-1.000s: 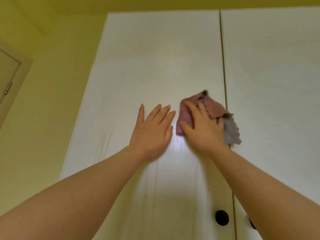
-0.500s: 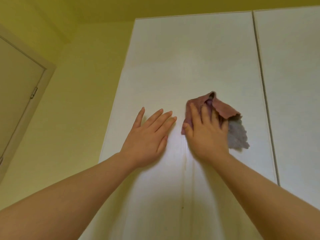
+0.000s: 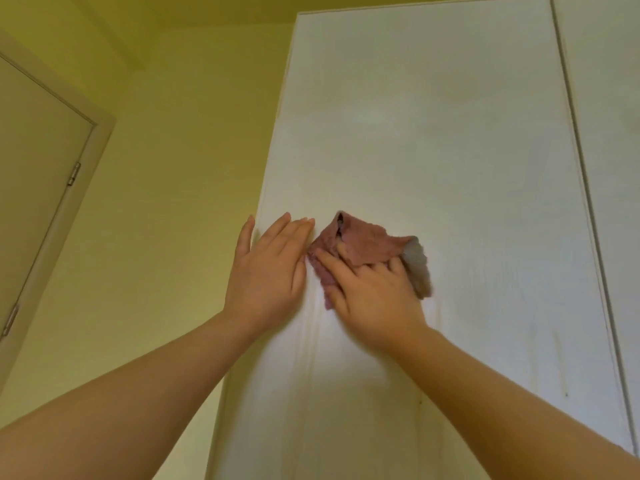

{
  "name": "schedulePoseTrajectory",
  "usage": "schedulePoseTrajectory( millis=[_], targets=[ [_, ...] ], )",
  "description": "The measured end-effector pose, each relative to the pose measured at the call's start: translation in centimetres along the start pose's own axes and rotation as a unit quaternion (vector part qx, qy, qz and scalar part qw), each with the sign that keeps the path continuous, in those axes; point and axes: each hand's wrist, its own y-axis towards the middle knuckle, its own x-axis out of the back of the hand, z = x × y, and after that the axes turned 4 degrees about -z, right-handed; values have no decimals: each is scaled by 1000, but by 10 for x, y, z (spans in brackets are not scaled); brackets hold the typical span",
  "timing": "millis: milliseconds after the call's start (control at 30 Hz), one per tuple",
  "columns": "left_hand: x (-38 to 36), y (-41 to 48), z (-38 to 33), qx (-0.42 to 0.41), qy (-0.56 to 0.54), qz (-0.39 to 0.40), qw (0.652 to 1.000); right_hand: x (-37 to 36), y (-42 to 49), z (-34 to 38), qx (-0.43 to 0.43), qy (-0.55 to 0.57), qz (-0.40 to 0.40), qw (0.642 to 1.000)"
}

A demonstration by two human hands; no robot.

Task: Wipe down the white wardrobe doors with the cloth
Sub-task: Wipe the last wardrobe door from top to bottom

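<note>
The white wardrobe's left door (image 3: 433, 133) fills the middle of the view, and a strip of its right door (image 3: 609, 133) shows past the seam. My right hand (image 3: 374, 296) presses a dusty-pink cloth (image 3: 367, 244) against the left door, near its left edge. A flap of the cloth lies folded over my fingers and hides them, and a grey part of it sticks out to the right. My left hand (image 3: 266, 271) lies flat on the door's left edge with straight fingers, right beside the cloth.
A yellow wall (image 3: 173, 168) runs to the left of the wardrobe, under a yellow ceiling. A beige room door (image 3: 34, 168) with hinges stands in its frame at the far left. Faint streaks run down the wardrobe door below my hands.
My right hand has slid the cloth leftward, from the seam between the doors to beside my left hand. The view has turned left, so the black knobs are out of sight.
</note>
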Motion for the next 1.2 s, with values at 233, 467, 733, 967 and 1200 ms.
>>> schedulePoseTrajectory(
  millis=[233,467,733,967,1200],
  targets=[
    [2,-15,20,15,31,26,999,6,34,-8,-82,40,-38,995],
    [7,-16,32,37,-2,44,998,2,16,8,75,71,8,995],
    [-2,-26,31,26,-16,18,999,-11,-1,32,48,51,16,997],
    [-2,-34,26,38,-59,-55,996,2,11,9,-86,42,1,995],
    [10,-26,-13,71,-255,-64,962,29,1,21,-67,270,58,959]
  ],
)
